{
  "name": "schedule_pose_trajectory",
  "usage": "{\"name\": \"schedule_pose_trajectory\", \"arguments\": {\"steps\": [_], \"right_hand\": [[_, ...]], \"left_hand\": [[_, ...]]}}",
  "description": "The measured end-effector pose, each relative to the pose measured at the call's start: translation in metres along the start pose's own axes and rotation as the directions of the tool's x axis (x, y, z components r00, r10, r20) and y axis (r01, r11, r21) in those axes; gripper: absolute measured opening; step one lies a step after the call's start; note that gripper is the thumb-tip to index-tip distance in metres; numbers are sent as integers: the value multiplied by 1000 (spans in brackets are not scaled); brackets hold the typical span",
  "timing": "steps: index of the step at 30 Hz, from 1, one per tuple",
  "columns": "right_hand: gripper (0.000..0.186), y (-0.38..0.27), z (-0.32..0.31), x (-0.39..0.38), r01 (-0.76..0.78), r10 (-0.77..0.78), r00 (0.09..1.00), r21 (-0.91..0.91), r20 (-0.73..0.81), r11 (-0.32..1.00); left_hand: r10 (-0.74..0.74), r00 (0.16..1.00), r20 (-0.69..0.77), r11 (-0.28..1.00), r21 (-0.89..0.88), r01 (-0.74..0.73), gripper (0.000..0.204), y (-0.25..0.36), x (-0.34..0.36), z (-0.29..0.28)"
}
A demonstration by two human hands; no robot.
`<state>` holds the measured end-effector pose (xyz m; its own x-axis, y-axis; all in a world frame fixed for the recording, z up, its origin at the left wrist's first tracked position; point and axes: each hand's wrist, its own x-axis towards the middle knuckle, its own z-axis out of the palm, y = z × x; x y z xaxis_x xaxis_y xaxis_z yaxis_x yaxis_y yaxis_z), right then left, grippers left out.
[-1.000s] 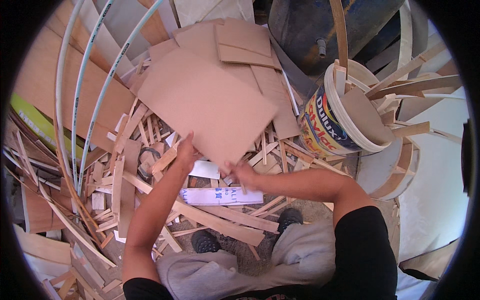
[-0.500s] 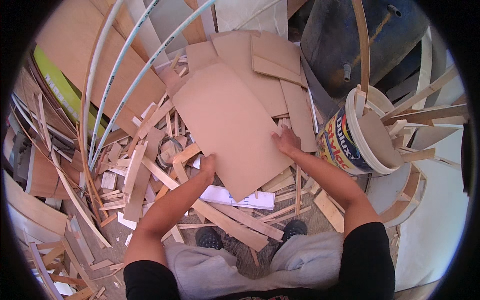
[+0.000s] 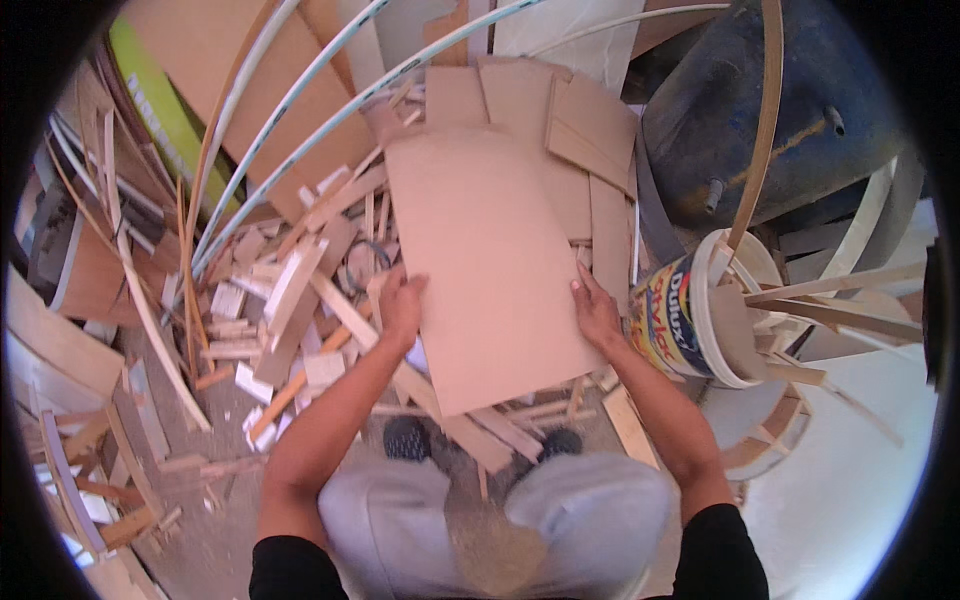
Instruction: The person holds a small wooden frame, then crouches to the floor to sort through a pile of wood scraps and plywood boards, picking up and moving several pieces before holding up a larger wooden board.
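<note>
A tan fibreboard sheet [image 3: 495,270] is held between my two hands, above a heap of wood offcuts. My left hand [image 3: 404,304] grips its left edge, fingers partly hidden at the board. On the opposite edge my right hand [image 3: 597,308] is closed, with the thumb along the top face. Beyond the held sheet lie more flat board pieces [image 3: 590,125], overlapping one another on the heap.
Scrap strips and blocks [image 3: 300,290] cover the floor at the left. A paint bucket [image 3: 700,310] full of wood strips stands tilted at the right, below a dark blue drum [image 3: 770,110]. Bent white pipes [image 3: 300,60] arch across the back left.
The fibreboard sheet has turned and now lies straighter in front of me, its near edge facing my knees. Both hands have stayed on its edges. My view has shifted slightly left.
</note>
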<state>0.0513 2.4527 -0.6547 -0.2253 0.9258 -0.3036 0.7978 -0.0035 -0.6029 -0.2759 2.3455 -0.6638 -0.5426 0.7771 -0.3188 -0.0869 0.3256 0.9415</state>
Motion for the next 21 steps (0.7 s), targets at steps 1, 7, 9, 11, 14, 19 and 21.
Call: {"name": "schedule_pose_trajectory", "arguments": {"steps": [1,7,9,11,14,19,21], "right_hand": [[60,-2,-10,-16,15,-16,1000,80,14,997],[56,-64,-98,-119,-76,29,980,236,198,969],[56,-122,-144,-177,-119,59,967,231,248,966],[57,-181,-199,-236,-225,36,919,446,394,866],[57,-220,-227,-312,-343,40,872,551,488,761],[54,-336,-294,-411,-467,-34,762,585,646,663],[53,-360,-295,-427,-420,-144,745,625,652,658]], "left_hand": [[15,999,36,1000,-26,-14,26,31,-17,-4],[9,995,103,992,-125,4,33,229,-135,-30],[-30,997,67,983,-181,41,43,299,-202,-44],[81,991,107,960,-276,-48,55,346,-267,-68],[99,986,135,922,-384,-41,69,415,-362,-100],[47,998,-33,878,-475,-57,73,527,-509,-142],[120,989,-87,878,-456,-146,73,564,-551,-157]]}}
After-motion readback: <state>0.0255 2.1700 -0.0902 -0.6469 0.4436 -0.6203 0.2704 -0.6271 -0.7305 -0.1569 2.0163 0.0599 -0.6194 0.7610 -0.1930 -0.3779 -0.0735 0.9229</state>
